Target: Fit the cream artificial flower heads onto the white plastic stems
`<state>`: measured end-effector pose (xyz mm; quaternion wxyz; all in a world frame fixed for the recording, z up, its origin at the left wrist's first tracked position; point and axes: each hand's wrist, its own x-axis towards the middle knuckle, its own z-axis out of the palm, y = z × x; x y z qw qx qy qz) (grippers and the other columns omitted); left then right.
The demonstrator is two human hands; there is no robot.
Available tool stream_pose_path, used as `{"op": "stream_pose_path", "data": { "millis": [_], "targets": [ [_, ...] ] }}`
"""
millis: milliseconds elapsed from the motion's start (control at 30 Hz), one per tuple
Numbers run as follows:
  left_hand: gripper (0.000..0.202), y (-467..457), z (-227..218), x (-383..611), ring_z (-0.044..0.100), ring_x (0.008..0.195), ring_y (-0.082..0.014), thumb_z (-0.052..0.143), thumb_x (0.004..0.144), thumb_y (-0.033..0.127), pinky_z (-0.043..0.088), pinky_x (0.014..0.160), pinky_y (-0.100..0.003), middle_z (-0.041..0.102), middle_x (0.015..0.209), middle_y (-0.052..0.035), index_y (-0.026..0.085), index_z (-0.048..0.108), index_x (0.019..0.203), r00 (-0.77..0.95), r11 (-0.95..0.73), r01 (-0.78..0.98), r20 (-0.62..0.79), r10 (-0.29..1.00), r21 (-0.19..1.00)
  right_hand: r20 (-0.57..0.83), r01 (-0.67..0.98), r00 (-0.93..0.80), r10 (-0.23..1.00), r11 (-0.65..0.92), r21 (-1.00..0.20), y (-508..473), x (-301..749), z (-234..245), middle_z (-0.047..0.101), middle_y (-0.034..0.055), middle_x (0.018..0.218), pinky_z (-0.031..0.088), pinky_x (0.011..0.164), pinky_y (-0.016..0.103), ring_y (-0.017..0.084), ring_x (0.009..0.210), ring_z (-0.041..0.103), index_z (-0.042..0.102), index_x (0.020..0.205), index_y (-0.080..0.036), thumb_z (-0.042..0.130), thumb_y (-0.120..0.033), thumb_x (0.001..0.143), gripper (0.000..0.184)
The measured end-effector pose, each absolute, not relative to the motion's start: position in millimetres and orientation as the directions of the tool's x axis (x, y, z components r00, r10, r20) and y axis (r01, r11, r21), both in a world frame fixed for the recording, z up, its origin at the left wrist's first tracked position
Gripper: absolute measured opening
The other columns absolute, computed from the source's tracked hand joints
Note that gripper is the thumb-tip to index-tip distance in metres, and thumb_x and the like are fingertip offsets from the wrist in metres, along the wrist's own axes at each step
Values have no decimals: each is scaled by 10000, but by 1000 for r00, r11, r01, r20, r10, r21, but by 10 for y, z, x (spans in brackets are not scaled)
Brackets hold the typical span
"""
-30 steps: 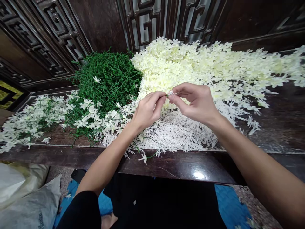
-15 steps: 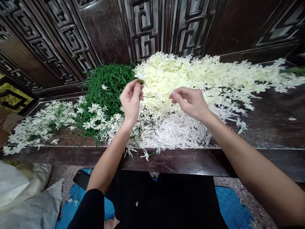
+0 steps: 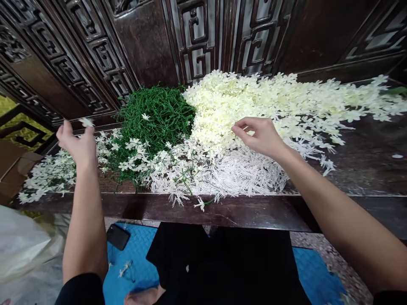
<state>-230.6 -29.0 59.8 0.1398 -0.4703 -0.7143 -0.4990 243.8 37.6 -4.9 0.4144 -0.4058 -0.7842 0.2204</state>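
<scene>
My left hand [image 3: 78,144] is over the left end of the bench, its thumb and fingers spread apart. A white artificial flower [image 3: 86,122] shows at its fingertips; whether it still touches them I cannot tell. Below that hand lies a spread of white flowers on green stems [image 3: 51,173]. My right hand [image 3: 257,133] is pinched closed at the edge of a large heap of pale yellow-white blossoms [image 3: 222,112]; what its fingertips hold is hidden. Between the hands are a tangled pile of green plastic stems [image 3: 159,110] and a heap of thin white pieces [image 3: 248,171].
A dark wooden bench [image 3: 365,165] with a carved lattice back [image 3: 197,38] carries the heaps. On the floor are a blue mat [image 3: 140,262], a black phone [image 3: 118,236] and a white sack [image 3: 22,245]. A cardboard box [image 3: 12,173] stands at the left.
My left hand has swung from the middle far to the left, and its fingers have opened. My right hand stays pinched near the blossom heap. The view has shifted slightly.
</scene>
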Motion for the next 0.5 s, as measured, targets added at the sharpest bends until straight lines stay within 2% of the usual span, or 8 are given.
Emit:
{"op": "stream_pose_path", "data": {
  "millis": [33,100,133,200,233,300,400,500],
  "targets": [
    [734,-332,597,-2265,213,1391,-459,814,683,399,130,1152,-705,398,1484,-4,314,468,1325,-642,209,748,604,473,630,470,461,-341,814,581,-671,383,2438,-60,729,85,794,591,703,514,256,735,683,712,817,-230,596,-356,868,179],
    [781,-361,573,-2012,235,1424,-445,792,704,315,160,1174,-665,355,1544,-36,273,441,1401,-586,205,800,660,470,564,456,475,-374,808,589,-653,396,2440,-82,727,93,805,588,693,505,253,733,679,711,827,-217,576,-343,876,191],
    [754,-344,550,-1830,341,1389,-399,777,703,256,262,1165,-603,428,1495,-71,232,469,1391,-465,109,872,737,490,477,446,481,-389,806,591,-647,402,2445,-93,726,97,811,585,679,497,252,732,676,710,834,-212,565,-340,882,200],
    [509,-262,480,-1428,608,1095,-305,692,748,184,483,972,-507,664,1166,-98,180,595,1248,-278,-90,916,780,561,392,432,489,-416,800,598,-635,413,2459,-113,720,105,815,577,638,486,255,730,668,709,838,-206,549,-346,891,220],
    [348,-206,433,-1229,656,938,-259,635,809,199,530,861,-454,713,1004,-75,190,641,1157,-165,-180,907,714,681,381,426,495,-429,796,602,-627,417,2468,-121,716,105,811,572,621,483,256,727,662,707,833,-207,544,-350,894,225],
    [248,-88,322,-872,675,868,-211,580,878,210,538,831,-392,731,959,-63,210,660,1112,87,-294,863,453,887,410,411,506,-451,792,606,-614,423,2483,-132,707,100,792,568,594,482,248,700,649,697,811,-213,541,-347,895,222],
    [343,59,148,-497,669,922,-231,535,892,141,528,758,-350,702,1089,-133,190,578,1228,258,-259,867,62,964,425,385,517,-474,792,605,-606,418,2492,-130,689,85,760,575,585,473,217,650,628,673,773,-224,523,-332,901,225],
    [318,165,38,-339,630,871,-248,451,888,70,482,695,-333,678,952,-137,169,547,1175,236,-243,917,59,970,317,382,514,-492,782,615,-598,401,2489,-109,692,82,773,591,622,469,204,664,636,672,775,-225,508,-333,916,242]
  ]
}}
